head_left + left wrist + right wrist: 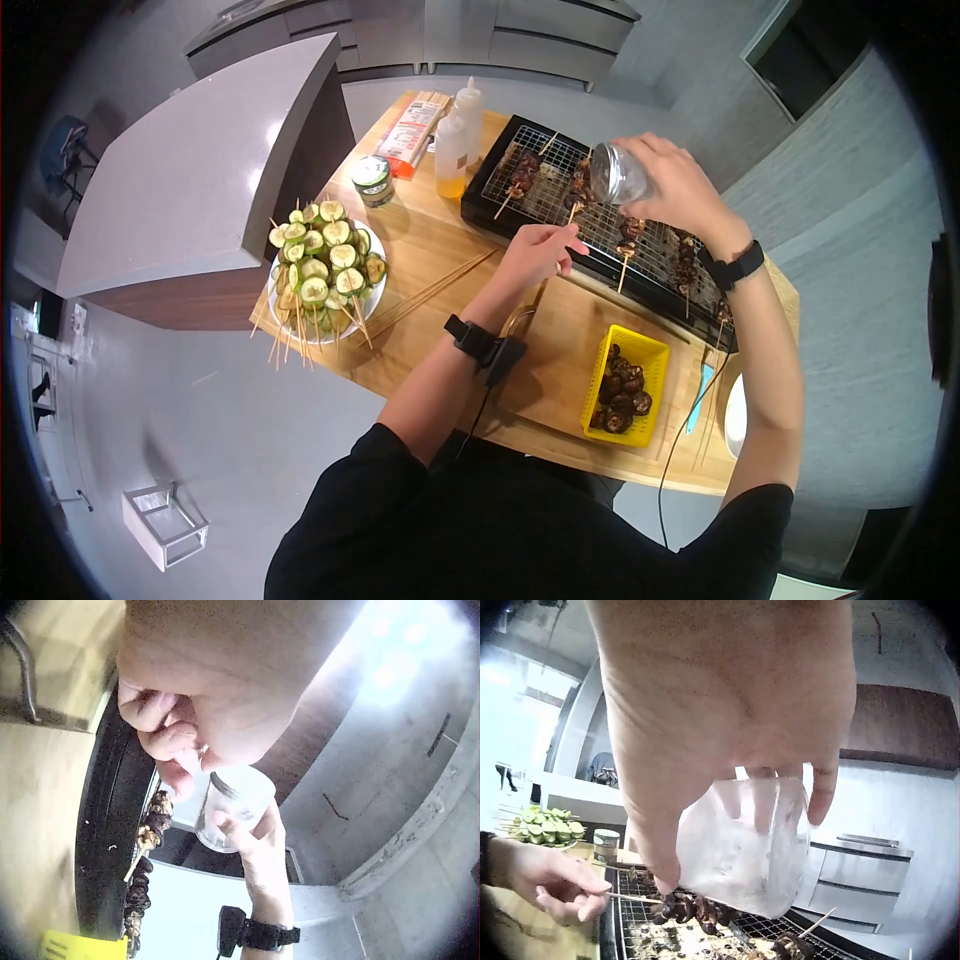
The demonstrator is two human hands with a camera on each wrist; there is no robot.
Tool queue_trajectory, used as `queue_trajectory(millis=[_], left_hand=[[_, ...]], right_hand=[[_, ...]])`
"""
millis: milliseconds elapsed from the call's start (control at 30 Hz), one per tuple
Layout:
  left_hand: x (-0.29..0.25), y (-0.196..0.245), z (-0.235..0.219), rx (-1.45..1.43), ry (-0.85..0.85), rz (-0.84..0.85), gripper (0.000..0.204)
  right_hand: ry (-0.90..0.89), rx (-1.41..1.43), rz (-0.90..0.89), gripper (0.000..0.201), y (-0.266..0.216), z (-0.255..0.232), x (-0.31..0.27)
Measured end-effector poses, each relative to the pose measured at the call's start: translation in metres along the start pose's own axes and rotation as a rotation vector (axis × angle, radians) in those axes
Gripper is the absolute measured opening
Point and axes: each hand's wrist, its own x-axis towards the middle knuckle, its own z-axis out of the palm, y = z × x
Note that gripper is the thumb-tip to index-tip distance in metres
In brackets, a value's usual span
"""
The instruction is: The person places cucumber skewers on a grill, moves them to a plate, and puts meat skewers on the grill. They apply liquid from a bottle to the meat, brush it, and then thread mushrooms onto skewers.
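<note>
Items, L to R, as seen by an onlooker: plate [381, 268] of skewered green slices [313, 268], at the L edge of the wooden table [400, 235], nr its near-L corner; tin [373, 182], by the L edge; stick packet [410, 135], far-L corner; 2 squeeze bottles [452, 155] [470, 105], just beside it; loose sticks [435, 288], lying btwn plate and grill [480, 203], the latter along the far edge.

L hand [535, 262]: thumb & fingers together, pinching the near end of the held skewer [578, 190]; said skewer at the grill's L half, dark pieces over the mesh; long axis running from the L hand away toward the far edge, slightly to the R.

Clear jar [615, 178]: tilted above the grill, close over the skewer's food end, a bit to its R; contents, if any, can't tell. R hand [680, 188]: fingers & thumb clamped round the jar, coming in from the R; so R hand nearer the food end, L hand at the bare stick end.

Also: yellow basket [655, 385] w/ dark round pieces [622, 390], toward the near edge, R of middle; blue brush [697, 400], R of the basket; white bowl [737, 415], partly hidden, R edge.
</note>
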Motion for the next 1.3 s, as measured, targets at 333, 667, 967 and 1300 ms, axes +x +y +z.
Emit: queue_trajectory(millis=[333, 667, 967, 1300], left_hand=[[0.002, -0.006, 0.001, -0.036, -0.002, 0.008, 0.042], [-0.001, -0.001, -0.001, -0.077, 0.048, -0.025, 0.040], [0.001, -0.006, -0.001, -0.093, 0.041, -0.011, 0.037], [0.003, -0.011, 0.000, -0.143, -0.069, 0.036, 0.038]], right_hand=[[-0.035, -0.113, 0.075, 0.080, 0.017, 0.011, 0.022], [-0.050, -0.150, 0.085, 0.081, 0.038, 0.018, 0.043], [-0.071, -0.006, 0.064, 0.083, 0.022, 0.000, 0.016], [-0.013, 0.040, 0.060, 0.082, 0.010, -0.019, -0.004]])
